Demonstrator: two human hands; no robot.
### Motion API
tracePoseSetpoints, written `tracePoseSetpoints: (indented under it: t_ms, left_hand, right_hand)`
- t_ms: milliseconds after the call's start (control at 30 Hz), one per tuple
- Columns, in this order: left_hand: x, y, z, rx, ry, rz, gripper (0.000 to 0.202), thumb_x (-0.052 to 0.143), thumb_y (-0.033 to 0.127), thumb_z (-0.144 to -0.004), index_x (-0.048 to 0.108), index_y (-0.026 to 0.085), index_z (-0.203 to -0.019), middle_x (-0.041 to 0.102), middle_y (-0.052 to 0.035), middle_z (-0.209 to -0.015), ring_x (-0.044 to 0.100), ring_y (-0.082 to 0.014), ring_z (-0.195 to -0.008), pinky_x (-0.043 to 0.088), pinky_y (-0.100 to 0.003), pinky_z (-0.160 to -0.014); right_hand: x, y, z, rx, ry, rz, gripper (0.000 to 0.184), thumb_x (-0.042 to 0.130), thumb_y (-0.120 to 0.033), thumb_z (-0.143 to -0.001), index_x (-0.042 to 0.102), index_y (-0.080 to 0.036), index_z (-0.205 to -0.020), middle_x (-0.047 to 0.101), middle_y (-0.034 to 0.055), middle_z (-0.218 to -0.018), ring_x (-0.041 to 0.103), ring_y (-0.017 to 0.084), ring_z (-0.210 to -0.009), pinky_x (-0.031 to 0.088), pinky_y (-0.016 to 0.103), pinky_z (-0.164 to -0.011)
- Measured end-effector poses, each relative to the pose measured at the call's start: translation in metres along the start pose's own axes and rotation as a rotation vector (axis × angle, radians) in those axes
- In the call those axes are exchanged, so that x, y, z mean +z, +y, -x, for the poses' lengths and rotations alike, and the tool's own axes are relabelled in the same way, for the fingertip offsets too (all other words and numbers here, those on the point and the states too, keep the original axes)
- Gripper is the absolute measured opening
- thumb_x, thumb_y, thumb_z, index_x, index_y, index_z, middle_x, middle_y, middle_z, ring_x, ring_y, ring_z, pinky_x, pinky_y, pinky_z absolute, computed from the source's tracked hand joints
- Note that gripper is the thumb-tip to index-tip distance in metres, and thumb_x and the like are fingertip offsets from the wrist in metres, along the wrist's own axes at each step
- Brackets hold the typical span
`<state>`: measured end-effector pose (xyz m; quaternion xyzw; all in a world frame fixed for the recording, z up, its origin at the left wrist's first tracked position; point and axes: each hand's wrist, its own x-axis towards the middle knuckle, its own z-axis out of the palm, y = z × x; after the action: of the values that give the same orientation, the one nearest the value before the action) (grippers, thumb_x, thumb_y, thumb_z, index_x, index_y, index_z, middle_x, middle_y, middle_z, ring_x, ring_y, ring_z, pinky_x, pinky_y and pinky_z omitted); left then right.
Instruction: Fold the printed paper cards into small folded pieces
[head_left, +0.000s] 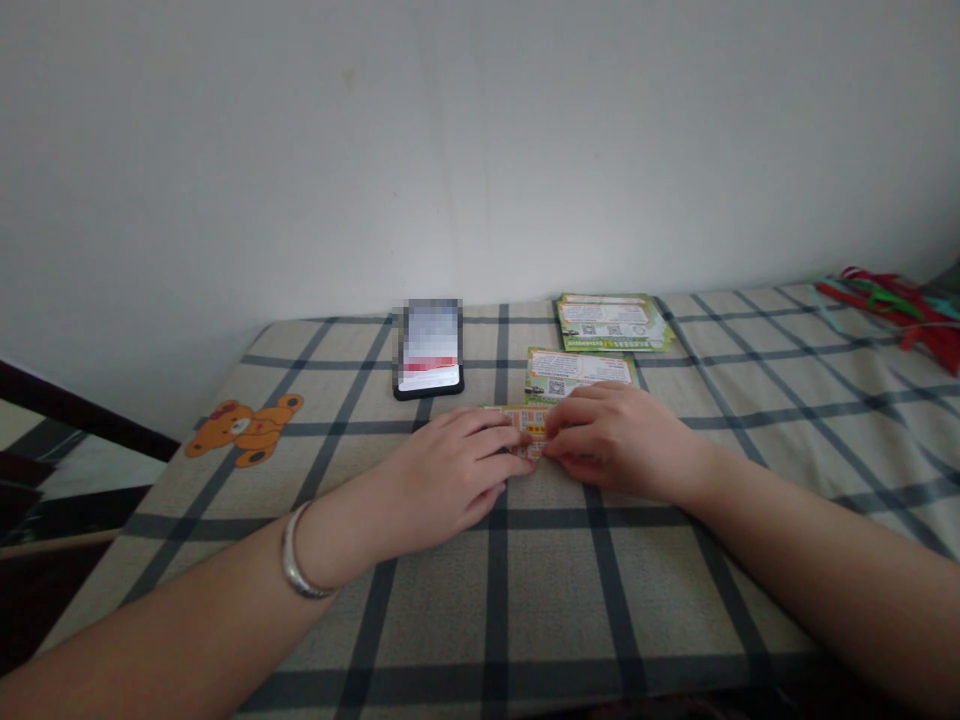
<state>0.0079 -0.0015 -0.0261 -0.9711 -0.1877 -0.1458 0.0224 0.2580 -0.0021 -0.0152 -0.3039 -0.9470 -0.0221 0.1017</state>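
A small orange-and-yellow card (517, 418) with a printed grid, like a scratch card, lies flat on the checked cloth, partly covered by both hands. Across its left part rest the outstretched fingers of my left hand (457, 465), slightly apart and pressing it down. On its right part, the fingers of my right hand (611, 440) are bent and pressed together; anything they pinch is hidden. Just beyond my right hand lies a green-edged card (577, 368) with a QR code facing up, its near side covered.
A stack of similar green cards (611, 318) lies farther back by the wall. A phone (431, 350) with a lit, blurred screen stands left of it. The checked tablecloth (435, 620) bears a bear picture (244, 430). Red and green strips (896, 305) lie at the far right.
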Motion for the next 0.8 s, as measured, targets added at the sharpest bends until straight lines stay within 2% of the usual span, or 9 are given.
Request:
tracePoseSetpoints:
  t_ms: [200,367,567,800]
  left_hand:
    - [-0.002,0.0,-0.001,-0.01,-0.01,0.004,0.028,0.053,0.018,-0.089,0.063,0.019,-0.115,0.062,-0.0081,-0.124,0.051,-0.0241,-0.121,0.042,-0.046,-0.106]
    - [-0.008,0.002,-0.003,-0.064,-0.01,-0.033,0.021,0.057,0.021,-0.087,0.066,0.019,-0.106,0.066,-0.0059,-0.112,0.057,-0.0238,-0.11,0.041,-0.047,-0.103]
    - [-0.013,0.004,-0.005,-0.176,-0.012,-0.155,0.017,0.054,0.022,-0.088,0.069,0.019,-0.096,0.069,-0.0046,-0.102,0.06,-0.0244,-0.097,0.047,-0.046,-0.089]
    - [-0.015,0.004,-0.005,-0.243,-0.053,-0.288,0.02,0.055,0.018,-0.083,0.069,0.016,-0.098,0.069,-0.0068,-0.099,0.061,-0.0256,-0.092,0.048,-0.042,-0.078]
  right_hand:
    - [-0.007,0.006,0.003,0.083,-0.001,0.071,0.013,0.058,-0.022,-0.084,0.071,-0.023,-0.083,0.069,0.0012,-0.09,0.059,0.017,-0.078,0.041,0.033,-0.073]
    - [-0.01,0.008,0.003,0.122,-0.021,0.095,0.013,0.06,-0.02,-0.082,0.072,-0.022,-0.081,0.069,0.002,-0.086,0.059,0.017,-0.075,0.04,0.032,-0.069]
    - [-0.01,0.007,0.002,0.112,-0.023,0.097,0.012,0.061,-0.021,-0.082,0.073,-0.022,-0.081,0.069,0.0023,-0.086,0.06,0.017,-0.075,0.041,0.032,-0.068]
    - [-0.01,0.008,0.002,0.104,-0.018,0.076,0.013,0.059,-0.021,-0.084,0.072,-0.023,-0.084,0.069,0.002,-0.087,0.061,0.018,-0.079,0.042,0.033,-0.071]
